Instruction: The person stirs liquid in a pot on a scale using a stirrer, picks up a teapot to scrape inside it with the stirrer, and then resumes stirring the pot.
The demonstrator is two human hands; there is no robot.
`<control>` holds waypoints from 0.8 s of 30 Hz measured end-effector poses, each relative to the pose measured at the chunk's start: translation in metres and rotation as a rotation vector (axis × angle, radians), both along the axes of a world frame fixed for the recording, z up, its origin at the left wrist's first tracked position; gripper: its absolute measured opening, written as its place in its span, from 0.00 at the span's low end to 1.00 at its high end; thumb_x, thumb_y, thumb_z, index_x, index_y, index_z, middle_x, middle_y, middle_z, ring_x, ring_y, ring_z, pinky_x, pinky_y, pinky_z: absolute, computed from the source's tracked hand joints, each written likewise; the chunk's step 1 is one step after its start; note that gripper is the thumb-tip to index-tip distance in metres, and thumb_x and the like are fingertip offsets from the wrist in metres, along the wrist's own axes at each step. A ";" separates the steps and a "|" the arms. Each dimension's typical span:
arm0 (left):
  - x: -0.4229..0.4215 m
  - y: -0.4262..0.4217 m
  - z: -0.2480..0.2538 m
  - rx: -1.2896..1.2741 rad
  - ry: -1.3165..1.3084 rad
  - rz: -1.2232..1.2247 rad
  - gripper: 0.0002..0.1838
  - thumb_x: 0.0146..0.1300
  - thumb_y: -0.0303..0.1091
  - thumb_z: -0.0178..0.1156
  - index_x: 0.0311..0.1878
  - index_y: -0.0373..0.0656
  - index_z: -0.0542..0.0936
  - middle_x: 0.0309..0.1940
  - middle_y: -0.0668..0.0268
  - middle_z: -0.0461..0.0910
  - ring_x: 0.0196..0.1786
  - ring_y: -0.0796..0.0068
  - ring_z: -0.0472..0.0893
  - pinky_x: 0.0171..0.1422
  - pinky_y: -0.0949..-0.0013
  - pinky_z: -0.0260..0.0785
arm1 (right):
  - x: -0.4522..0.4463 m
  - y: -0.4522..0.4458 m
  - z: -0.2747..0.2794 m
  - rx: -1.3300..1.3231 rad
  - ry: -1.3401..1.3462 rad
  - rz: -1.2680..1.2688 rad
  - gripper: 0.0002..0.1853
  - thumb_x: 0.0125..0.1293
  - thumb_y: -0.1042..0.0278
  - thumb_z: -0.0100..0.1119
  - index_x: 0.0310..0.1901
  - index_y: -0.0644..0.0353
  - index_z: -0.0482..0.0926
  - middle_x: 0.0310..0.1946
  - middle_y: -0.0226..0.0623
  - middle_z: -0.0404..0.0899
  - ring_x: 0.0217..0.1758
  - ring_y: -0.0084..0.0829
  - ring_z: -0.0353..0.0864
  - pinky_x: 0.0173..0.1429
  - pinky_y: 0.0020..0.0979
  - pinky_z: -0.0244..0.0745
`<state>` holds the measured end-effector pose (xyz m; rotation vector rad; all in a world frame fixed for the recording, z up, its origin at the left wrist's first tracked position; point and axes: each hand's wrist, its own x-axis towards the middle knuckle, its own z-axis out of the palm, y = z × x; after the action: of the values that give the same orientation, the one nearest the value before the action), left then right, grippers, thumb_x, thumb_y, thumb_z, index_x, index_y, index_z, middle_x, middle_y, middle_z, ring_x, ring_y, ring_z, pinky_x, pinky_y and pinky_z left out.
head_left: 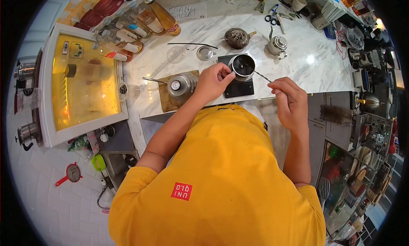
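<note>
A small metal cup [242,77] with dark contents stands on a black digital scale [238,91] on the counter. My left hand [214,82] pinches the cup's left side, fingers closed. My right hand [291,99] grips a thin twisted bar spoon [263,77], which slants down into the cup; its tip is lost in the dark contents. Left of my left hand, a steel gooseneck kettle [184,86] with a dial thermometer sits on a wooden board [167,102].
Behind the cup are a brown teapot [237,38], a silver pot [277,45], a round metal lid [205,53] and a thin black stick [191,44]. Bottles [164,17] line the back left. Scissors [270,19] and pens lie at the back right.
</note>
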<state>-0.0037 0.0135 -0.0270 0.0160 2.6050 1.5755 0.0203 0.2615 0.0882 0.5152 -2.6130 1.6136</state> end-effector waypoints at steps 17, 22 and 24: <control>0.000 0.019 -0.008 -0.111 -0.203 0.122 0.17 0.72 0.47 0.63 0.40 0.40 0.85 0.30 0.65 0.84 0.32 0.74 0.80 0.40 0.66 0.72 | -0.020 0.028 -0.010 -0.025 -0.005 0.098 0.09 0.67 0.79 0.53 0.41 0.68 0.84 0.34 0.44 0.83 0.34 0.34 0.81 0.41 0.30 0.74; -0.002 0.018 -0.022 -0.006 -0.234 0.146 0.19 0.74 0.47 0.61 0.37 0.38 0.84 0.30 0.69 0.84 0.31 0.80 0.78 0.38 0.70 0.71 | -0.018 0.024 -0.004 0.009 0.089 0.184 0.09 0.68 0.78 0.53 0.41 0.68 0.84 0.34 0.45 0.83 0.33 0.37 0.82 0.41 0.31 0.75; -0.003 0.017 -0.025 -0.006 -0.247 0.149 0.19 0.74 0.47 0.61 0.38 0.38 0.83 0.31 0.69 0.84 0.32 0.80 0.78 0.39 0.70 0.72 | -0.029 0.029 -0.013 -0.031 0.083 0.167 0.08 0.68 0.78 0.54 0.41 0.68 0.84 0.34 0.45 0.83 0.33 0.40 0.82 0.41 0.33 0.75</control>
<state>-0.0067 0.0310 -0.0520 -0.3578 2.4669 1.5039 -0.0087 0.2904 0.0749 0.7995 -2.5416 1.6347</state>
